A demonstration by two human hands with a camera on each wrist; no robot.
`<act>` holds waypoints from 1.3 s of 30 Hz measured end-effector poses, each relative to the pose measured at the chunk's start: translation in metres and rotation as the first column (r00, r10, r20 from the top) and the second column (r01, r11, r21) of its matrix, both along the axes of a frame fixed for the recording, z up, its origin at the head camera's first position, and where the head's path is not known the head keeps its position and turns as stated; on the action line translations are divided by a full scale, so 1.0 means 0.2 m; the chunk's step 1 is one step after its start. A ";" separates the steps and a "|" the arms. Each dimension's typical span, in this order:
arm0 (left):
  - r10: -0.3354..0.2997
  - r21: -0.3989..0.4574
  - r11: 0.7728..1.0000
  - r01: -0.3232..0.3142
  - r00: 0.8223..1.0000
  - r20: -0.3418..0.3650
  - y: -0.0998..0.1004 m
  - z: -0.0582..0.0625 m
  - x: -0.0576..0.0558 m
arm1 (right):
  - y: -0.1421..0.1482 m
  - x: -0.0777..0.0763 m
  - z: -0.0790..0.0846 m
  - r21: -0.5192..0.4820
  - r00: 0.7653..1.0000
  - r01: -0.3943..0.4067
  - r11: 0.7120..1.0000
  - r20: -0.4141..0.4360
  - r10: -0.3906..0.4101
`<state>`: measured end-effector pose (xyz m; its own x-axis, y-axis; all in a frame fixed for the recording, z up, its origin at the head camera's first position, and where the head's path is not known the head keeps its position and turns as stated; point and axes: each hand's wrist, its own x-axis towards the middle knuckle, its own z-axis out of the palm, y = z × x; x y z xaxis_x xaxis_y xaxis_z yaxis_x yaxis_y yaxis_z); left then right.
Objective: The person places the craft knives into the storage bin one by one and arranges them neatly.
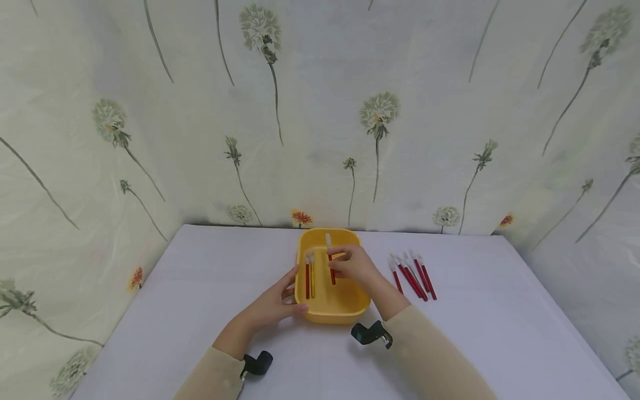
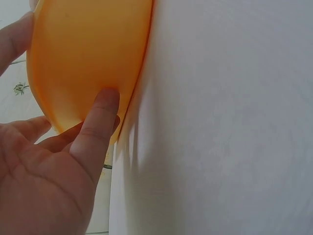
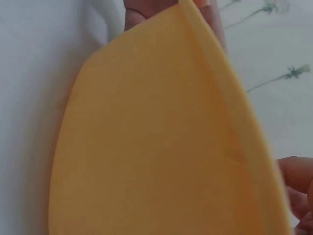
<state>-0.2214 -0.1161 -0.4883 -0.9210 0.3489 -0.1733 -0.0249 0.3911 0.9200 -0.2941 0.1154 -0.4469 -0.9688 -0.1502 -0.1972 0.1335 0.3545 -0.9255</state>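
A yellow plastic tray (image 1: pixel 332 318) stands on the table, with one red-handled paintbrush (image 1: pixel 307 280) and one yellow-handled paintbrush (image 1: pixel 313 278) lying side by side at its left. My left hand (image 1: pixel 272 303) grips the tray's near left corner, fingers along the side and thumb at the front; in the left wrist view that hand (image 2: pixel 54 166) holds the tray's outer wall (image 2: pixel 93 54). Over the tray's middle, my right hand (image 1: pixel 352 264) pinches another red paintbrush (image 1: pixel 333 276), its pale tip pointing away. The tray wall (image 3: pixel 146 127) hides most of this hand in the right wrist view.
Several red-handled paintbrushes (image 1: pixel 412 278) lie in a loose group on the table, right of the tray. The white table (image 1: pixel 210 266) ends at the back against a dandelion-patterned wall covering (image 1: pixel 320 139).
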 end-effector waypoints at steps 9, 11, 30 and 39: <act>-0.014 0.014 1.000 0.014 1.000 -0.006 0.00 0.00 0.00 | -0.06 -0.03 -0.09 -0.008 1.000 -0.007 1.000 0.008 0.007; -0.015 0.017 1.000 0.016 1.000 -0.007 0.00 0.01 0.00 | -0.07 -0.04 -0.10 0.010 1.000 -0.007 1.000 0.005 0.007; -0.011 0.001 1.000 0.011 1.000 -0.013 0.01 0.01 0.01 | -0.10 -0.02 -0.15 0.066 0.996 -0.075 0.995 0.044 0.072; -0.015 -0.004 1.000 0.015 1.000 -0.015 0.01 0.01 0.00 | -0.12 -0.01 -0.15 0.083 0.995 -0.094 0.992 0.043 0.091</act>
<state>-0.2206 -0.1148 -0.4859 -0.9180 0.3623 -0.1614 -0.0055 0.3953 0.9185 -0.2964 0.0908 -0.4769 -0.9429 -0.2201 -0.2500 0.1314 0.4439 -0.8864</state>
